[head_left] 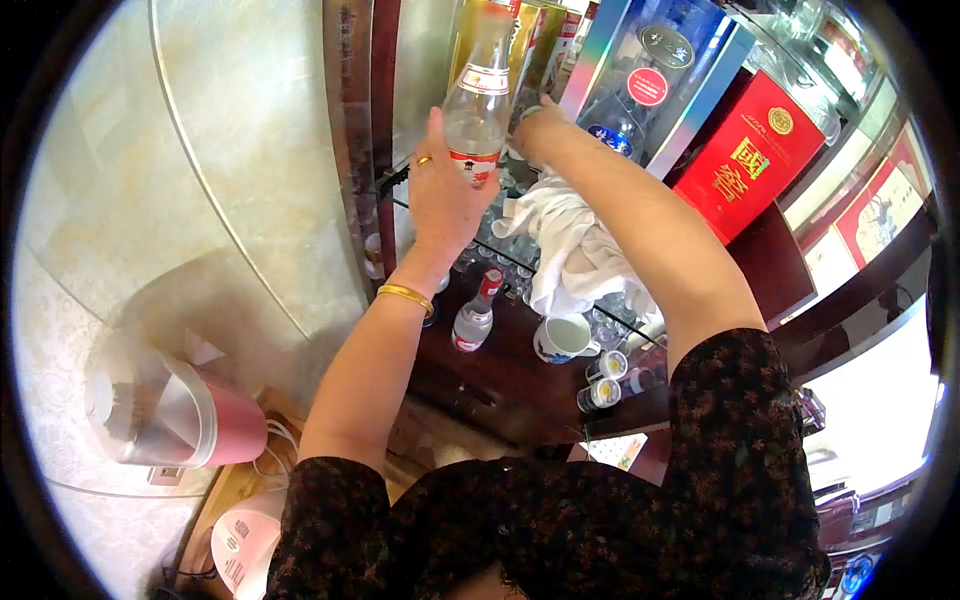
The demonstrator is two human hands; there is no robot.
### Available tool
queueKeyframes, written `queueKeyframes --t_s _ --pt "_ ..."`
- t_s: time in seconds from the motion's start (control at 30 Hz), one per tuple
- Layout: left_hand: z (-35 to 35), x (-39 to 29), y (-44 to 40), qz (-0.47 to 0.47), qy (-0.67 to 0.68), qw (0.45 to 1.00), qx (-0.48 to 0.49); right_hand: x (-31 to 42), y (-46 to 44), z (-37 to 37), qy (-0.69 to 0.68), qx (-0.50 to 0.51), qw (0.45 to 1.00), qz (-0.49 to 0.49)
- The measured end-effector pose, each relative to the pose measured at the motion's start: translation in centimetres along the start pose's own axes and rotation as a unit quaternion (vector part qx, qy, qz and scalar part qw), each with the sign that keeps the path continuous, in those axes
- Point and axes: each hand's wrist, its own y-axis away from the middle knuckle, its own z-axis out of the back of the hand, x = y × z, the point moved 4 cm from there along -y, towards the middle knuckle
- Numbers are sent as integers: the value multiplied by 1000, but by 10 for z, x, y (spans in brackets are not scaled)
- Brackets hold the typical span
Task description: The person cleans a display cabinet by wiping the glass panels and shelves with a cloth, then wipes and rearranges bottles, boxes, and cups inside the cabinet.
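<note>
My left hand (448,200), with a ring and a gold bangle, is wrapped round a clear glass liquor bottle (478,118) with a red cap and a red-and-white label. The bottle is upright, in front of gold boxes on the glass shelf. My right hand (540,132) reaches to the shelf just right of the bottle, near the gold boxes (532,45). Its fingers are mostly hidden, so I cannot make out what they touch. A crumpled white cloth (580,250) lies beneath my right forearm, draped over the shelf edge.
Right of my hands stand a blue boxed bottle (640,80) and a red box (750,155). Below are a small red-capped bottle (474,318), a white cup (563,338) and white-lidded jars (602,382). A pink-and-white appliance (225,420) stands at lower left.
</note>
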Motion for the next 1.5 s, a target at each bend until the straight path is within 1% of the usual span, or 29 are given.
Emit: queueKeyframes --t_s 0.03,0.1,0.17,0.37,0.47,0.53,0.63,0.67,0.77,0.8,0.87,0.9,0.97,1.0,1.07,1.1,1.17,1.2,1.27,1.37,1.4,1.43,1.5 --pt "0 -1 0 0 0 1000 -2 2 -3 -1 -30 35 999 -16" --pt "0 -1 0 1 -1 1000 -4 5 -8 0 -18 48 998 -33" --pt "-1 1 0 -2 2 1000 -6 5 -15 -2 -59 112 990 -59" --pt "-2 2 -1 16 30 999 6 3 -51 -39 -73 133 988 -37" --pt "-4 3 0 12 16 1000 7 6 -54 -47 -78 125 989 -17" --pt "-2 1 0 17 14 1000 7 8 -52 -50 -85 105 991 1" --pt "0 2 -1 17 -4 1000 4 13 -40 -55 -95 36 994 27" --pt "-1 2 -1 9 -18 1000 8 16 -35 -59 -118 7 993 7" --pt "-2 2 -1 4 -10 1000 4 38 24 -15 -129 10 991 34" --pt "-2 1 -2 3 -9 1000 2 40 24 -24 -127 9 991 32" --pt "-2 1 -1 23 5 1000 8 44 18 -41 -111 -83 987 76" --pt "-1 1 -1 21 6 1000 9 42 17 -39 -112 -84 987 74" --pt "-1 1 0 33 7 999 18 42 12 -30 -81 -126 982 112" --pt "-2 1 0 31 8 999 20 41 8 -35 -82 -126 983 110" --pt "-2 2 -1 14 11 1000 7 40 -2 -48 -191 -158 966 67" --pt "-1 3 -1 15 12 1000 8 41 7 -47 -192 -157 967 66" --pt "-2 4 -2 37 -4 999 30 45 40 -36 -135 -187 970 83" --pt "-3 3 -1 37 -1 999 32 44 52 -38 -134 -184 970 80" --pt "-1 2 -1 14 -2 1000 10 32 74 -48 -259 -152 954 -4" --pt "-1 3 -1 -6 -8 1000 2 27 107 -49 -284 -144 948 -1" --pt "-1 3 -1 -6 -6 1000 5 27 120 -45 -275 -191 942 10" --pt "0 3 -1 6 -4 1000 13 26 133 -39 -276 -189 943 7" --pt "-1 3 0 16 0 1000 25 21 154 -34 -258 -50 964 -42"
